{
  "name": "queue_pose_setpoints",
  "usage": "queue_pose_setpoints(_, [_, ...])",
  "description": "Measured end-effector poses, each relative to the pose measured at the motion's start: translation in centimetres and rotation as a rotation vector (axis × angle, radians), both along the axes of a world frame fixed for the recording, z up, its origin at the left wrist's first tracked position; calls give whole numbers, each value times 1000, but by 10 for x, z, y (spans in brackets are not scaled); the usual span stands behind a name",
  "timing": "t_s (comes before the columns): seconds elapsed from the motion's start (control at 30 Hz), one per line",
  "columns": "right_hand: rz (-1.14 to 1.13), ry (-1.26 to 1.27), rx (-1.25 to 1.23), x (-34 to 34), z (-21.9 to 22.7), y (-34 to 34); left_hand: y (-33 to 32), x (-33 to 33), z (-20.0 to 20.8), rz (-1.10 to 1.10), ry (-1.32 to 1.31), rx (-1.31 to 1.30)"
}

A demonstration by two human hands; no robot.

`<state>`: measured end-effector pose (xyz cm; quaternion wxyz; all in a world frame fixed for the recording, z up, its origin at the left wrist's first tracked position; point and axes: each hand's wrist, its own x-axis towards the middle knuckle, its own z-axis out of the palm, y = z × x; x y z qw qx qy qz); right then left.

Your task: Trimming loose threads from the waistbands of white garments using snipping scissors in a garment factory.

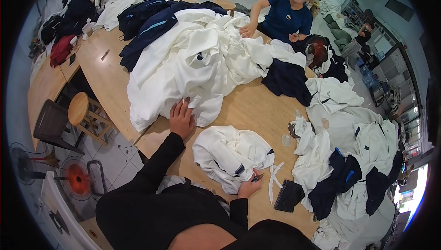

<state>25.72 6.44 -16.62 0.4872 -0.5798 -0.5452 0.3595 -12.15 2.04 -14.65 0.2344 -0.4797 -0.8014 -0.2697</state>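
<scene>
My left hand point(182, 117) reaches forward to the near edge of a large heap of white garments point(179, 73). Its fingers are stretched out over the cloth, beside a bunched cuff. Close to my body, my right hand point(249, 186) is closed around small dark thread snips point(258, 177), whose tips point to the right. Just beyond that hand a single crumpled white garment point(225, 151) lies on the wooden table point(243, 105). It has dark navy patches, and its edge touches or nearly touches my right fingers.
White strips point(274, 181) and a dark fabric piece point(289, 196) lie to the right. More white and navy garments point(349, 112) fill the right side. Across the table a co-worker point(287, 15) touches the heap. A stool point(87, 112), a chair point(55, 121) and a fan point(78, 178) stand at left.
</scene>
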Motion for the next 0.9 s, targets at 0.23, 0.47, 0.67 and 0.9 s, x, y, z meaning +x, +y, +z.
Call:
queue_pose_setpoints(0.23, [2, -1, 23, 0, -3, 1, 1, -1, 0, 9, 5, 5])
queue_pose_setpoints(0.47, [2, 16, -17, 0, -2, 0, -1, 1, 4, 13, -3, 2])
queue_pose_setpoints(0.67, [5, 4, 8, 2, -7, 1, -2, 2, 7, 11, -4, 13])
queue_pose_setpoints(0.9, [8, 5, 28, 1, -6, 0, -4, 2, 8, 22, 1, 14])
